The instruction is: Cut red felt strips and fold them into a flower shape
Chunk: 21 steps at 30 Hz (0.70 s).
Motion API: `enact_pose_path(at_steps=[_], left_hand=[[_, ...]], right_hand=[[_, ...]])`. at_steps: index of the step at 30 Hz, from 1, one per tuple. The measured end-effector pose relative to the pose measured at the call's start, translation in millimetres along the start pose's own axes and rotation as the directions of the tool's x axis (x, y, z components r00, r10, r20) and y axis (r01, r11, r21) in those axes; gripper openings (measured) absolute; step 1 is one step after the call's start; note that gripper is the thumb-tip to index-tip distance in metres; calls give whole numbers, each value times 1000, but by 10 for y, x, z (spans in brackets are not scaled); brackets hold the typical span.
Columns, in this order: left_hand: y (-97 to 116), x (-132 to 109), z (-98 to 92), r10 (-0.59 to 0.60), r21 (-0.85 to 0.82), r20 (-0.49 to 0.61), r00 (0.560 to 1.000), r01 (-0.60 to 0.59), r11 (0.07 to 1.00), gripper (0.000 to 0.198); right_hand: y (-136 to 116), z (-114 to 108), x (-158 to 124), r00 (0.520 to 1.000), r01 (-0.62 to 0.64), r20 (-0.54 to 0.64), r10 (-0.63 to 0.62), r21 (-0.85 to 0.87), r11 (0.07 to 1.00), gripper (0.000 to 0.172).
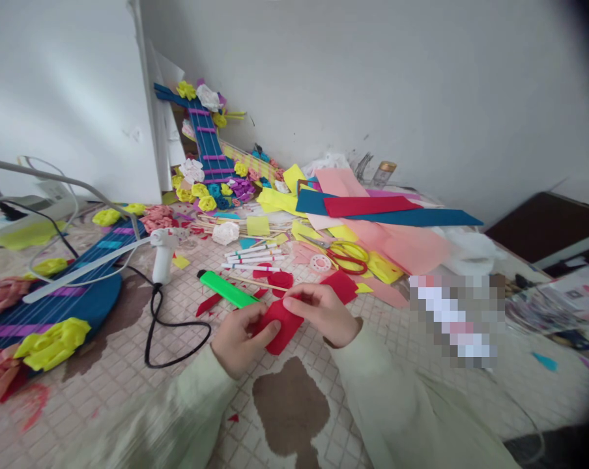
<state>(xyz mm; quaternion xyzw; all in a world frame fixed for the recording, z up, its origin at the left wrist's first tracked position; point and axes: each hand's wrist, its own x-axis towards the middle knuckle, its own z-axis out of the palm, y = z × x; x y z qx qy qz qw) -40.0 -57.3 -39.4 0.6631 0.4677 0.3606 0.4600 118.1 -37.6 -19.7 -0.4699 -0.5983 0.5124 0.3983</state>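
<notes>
Between my hands is a piece of red paper [285, 333], held above the table's near middle. My left hand [243, 339] pinches its left side, thumb on top. My right hand [326, 312] grips the upper right corner between thumb and fingers. Just beyond my left hand lies a green utility knife [229, 290]. A thin wooden stick [255, 283] and a red round paper piece [279, 281] lie behind the held paper. Close to my right hand is another red sheet [341, 285].
Red and yellow scissors [346, 254] and several markers [253, 257] lie further back. A white glue gun [162, 257] with a black cord stands left, by a blue flower-decorated guitar shape [99, 286]. Coloured paper strips [387, 212] pile at the back right. A second decorated guitar shape [209, 143] leans on the wall.
</notes>
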Motion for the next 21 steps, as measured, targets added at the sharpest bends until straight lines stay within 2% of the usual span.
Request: enact_pose_path(at_steps=[6, 11, 13, 17, 21], left_hand=[[19, -3, -12, -55, 48, -5, 998, 55, 997, 21], [46, -15, -39, 3, 186, 37, 999, -10, 983, 18], [68, -23, -42, 16, 228, 17, 1000, -19, 974, 17], [108, -16, -52, 5, 81, -121, 993, 5, 997, 17], [129, 9, -70, -3, -39, -132, 991, -3, 999, 18]], right_hand=[[-24, -9, -5, 998, 12, -58, -14, -38, 999, 15], [-95, -66, -25, 989, 66, 140, -52, -94, 993, 20], [-95, -69, -33, 991, 62, 130, -44, -133, 989, 16], [-38, -38, -29, 1000, 2, 5, -2, -99, 995, 14], [8, -7, -31, 998, -36, 59, 38, -23, 999, 18]])
